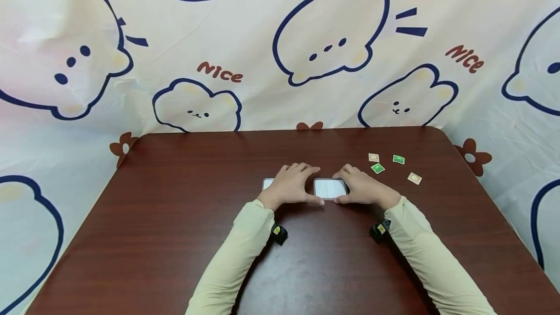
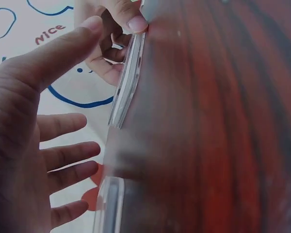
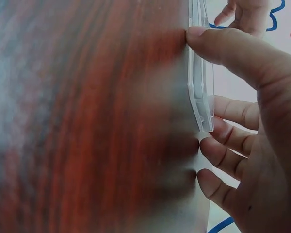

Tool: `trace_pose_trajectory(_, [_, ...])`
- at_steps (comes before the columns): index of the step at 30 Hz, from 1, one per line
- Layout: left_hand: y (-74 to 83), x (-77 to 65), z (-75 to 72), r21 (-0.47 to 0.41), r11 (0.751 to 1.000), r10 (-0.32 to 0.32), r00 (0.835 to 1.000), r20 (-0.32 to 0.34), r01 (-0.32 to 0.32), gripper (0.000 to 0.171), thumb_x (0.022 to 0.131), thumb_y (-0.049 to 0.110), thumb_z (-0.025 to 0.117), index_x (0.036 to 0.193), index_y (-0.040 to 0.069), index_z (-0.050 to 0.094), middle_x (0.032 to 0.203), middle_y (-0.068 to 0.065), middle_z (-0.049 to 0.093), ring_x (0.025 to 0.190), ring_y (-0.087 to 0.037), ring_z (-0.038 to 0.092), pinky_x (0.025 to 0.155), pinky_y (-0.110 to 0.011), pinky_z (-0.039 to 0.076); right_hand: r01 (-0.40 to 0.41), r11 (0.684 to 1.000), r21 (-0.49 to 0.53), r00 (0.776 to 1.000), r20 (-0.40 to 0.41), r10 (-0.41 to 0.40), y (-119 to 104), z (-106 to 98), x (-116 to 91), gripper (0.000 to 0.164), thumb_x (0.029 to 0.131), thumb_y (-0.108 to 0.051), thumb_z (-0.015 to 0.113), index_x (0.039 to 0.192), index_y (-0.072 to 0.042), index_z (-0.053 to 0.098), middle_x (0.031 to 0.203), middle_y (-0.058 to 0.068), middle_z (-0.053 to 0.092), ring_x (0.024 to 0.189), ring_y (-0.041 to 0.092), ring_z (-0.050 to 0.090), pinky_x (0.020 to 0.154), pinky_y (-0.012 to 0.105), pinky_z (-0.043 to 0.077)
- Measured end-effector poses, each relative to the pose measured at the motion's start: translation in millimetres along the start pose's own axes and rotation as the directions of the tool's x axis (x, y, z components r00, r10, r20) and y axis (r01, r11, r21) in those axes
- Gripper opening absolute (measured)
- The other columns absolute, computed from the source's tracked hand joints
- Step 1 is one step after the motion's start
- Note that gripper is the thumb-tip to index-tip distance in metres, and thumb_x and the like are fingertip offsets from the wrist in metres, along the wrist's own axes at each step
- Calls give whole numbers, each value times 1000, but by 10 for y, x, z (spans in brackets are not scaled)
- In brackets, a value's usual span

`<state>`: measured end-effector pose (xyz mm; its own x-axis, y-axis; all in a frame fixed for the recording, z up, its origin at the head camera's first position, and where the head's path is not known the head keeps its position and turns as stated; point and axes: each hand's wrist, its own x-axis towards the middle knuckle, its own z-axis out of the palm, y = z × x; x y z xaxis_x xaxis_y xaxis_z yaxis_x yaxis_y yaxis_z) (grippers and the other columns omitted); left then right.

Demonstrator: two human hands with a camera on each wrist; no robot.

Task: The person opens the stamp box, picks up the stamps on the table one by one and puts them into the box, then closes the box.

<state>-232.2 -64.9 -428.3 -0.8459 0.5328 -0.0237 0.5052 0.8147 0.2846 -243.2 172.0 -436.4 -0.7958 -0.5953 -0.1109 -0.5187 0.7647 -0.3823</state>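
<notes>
A small clear plastic case (image 1: 330, 188) lies flat near the middle of a dark reddish-brown wooden table (image 1: 175, 237). It is rectangular with rounded corners, and its top face looks pale and glossy in the head view. From the wrist cameras it appears edge-on as a thin, see-through shell (image 3: 200, 73) with a raised rim, resting on the wood.

The right hand (image 1: 365, 189) sits at the right end of the case, palm down. Its thumb (image 3: 223, 48) presses against the near edge, and the fingers curl round the far side, so the hand grips the case lightly. The left hand (image 1: 292, 186) lies palm down just left of the case. Its thumb tip touches the near left corner, while its fingers (image 2: 68, 145) are spread and fairly straight, holding nothing.

A second clear case (image 1: 268, 183) lies flat just beyond the left hand, mostly hidden beneath it; only its left end shows. Both forearms, in pale yellow-green sleeves (image 1: 236, 252), reach in from the bottom edge and angle towards each other.

To the right of the hands, well apart from the case, four small square packets (image 1: 392, 165) lie scattered on the table, two green and two tan. Behind the table hangs a cream cloth (image 1: 280, 47) printed with blue-outlined cartoon animals.
</notes>
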Motion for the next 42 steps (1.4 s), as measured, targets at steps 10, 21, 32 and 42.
trace_pose_trajectory(10, [1,33,58,-54,998,-13,998,64,17,91,71,69,70,146,25,43,143,-1,48,132,-23,45,107,-47,37,17,1000,21,1000,-5,-17,-22,-6,11,57,79,-33,73,123,-2,55,115,12,50,93,22,48,79,36,44])
trace_pose_trajectory(21, [42,18,138,14,1000,-28,998,59,27,78,76,61,71,141,23,49,136,0,50,125,-21,46,101,-40,38,10,999,37,1000,5,-11,-11,47,15,55,78,-30,73,122,-3,54,113,10,49,91,20,47,78,33,43])
trace_pose_trajectory(32, [73,42,119,21,999,-49,998,43,48,69,80,56,70,136,18,55,135,-1,50,123,-22,45,99,-41,38,24,999,30,1000,-18,-23,-14,23,35,55,77,-29,72,121,-2,54,113,11,49,91,21,47,78,33,42])
trace_pose_trajectory(42, [51,62,141,2,999,-49,998,35,49,65,81,54,69,134,19,53,133,-2,50,120,-24,47,95,-40,39,-1,1000,-1,1000,-13,1,-37,18,39,55,77,-31,73,121,-4,53,113,11,50,89,21,48,75,34,43])
